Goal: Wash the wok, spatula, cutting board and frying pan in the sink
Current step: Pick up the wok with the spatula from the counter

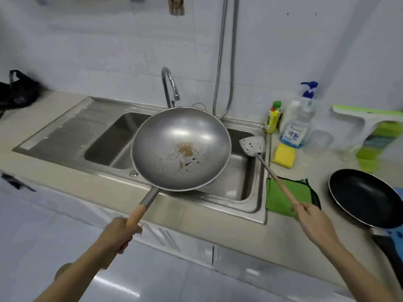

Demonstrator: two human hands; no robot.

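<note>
My left hand (122, 234) grips the wooden handle of a steel wok (181, 136), held over the steel sink (113, 136). Brown residue and dark specks lie in the wok's bottom. My right hand (309, 216) holds the wooden end of a metal spatula (253, 144), whose speckled blade hangs above the sink's right edge. A black frying pan (366, 197) sits on the counter at the right. No cutting board can be made out for certain.
A curved faucet (169, 83) rises behind the sink. Right of the basin stand a yellow bottle (272, 118), a pump soap bottle (298, 125), a yellow sponge (283, 155), a green cloth (281, 197) and a green rack (379, 136). A black bag (17, 90) sits far left.
</note>
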